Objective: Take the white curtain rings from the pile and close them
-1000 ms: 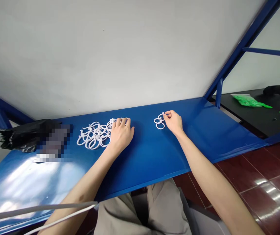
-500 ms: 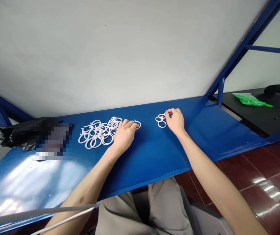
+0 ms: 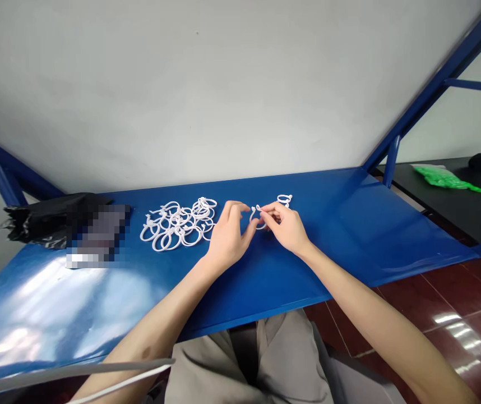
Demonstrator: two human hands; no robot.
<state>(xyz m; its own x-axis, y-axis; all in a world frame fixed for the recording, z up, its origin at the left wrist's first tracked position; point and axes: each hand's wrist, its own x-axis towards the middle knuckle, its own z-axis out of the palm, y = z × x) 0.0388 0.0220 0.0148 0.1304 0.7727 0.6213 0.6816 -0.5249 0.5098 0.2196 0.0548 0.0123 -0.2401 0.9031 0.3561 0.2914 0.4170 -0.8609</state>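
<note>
A heap of several white plastic rings (image 3: 178,226) lies on the blue table (image 3: 350,224), left of my hands. Both hands meet at the table's middle around a single white ring (image 3: 258,215). My left hand (image 3: 229,238) pinches the ring's left side with thumb and fingers. My right hand (image 3: 286,225) pinches its right end. Just behind my right hand a small group of white rings (image 3: 285,199) rests on the table.
A black plastic bag (image 3: 42,223) with a blurred patch lies at the table's left. A white wall stands behind. To the right, a black table (image 3: 454,205) carries a green bag (image 3: 440,177). White cables (image 3: 110,376) cross the lower left.
My left hand drew one ring out of the heap and carried it right. My right hand left the small group and came left to meet it. The view shifted slightly.
</note>
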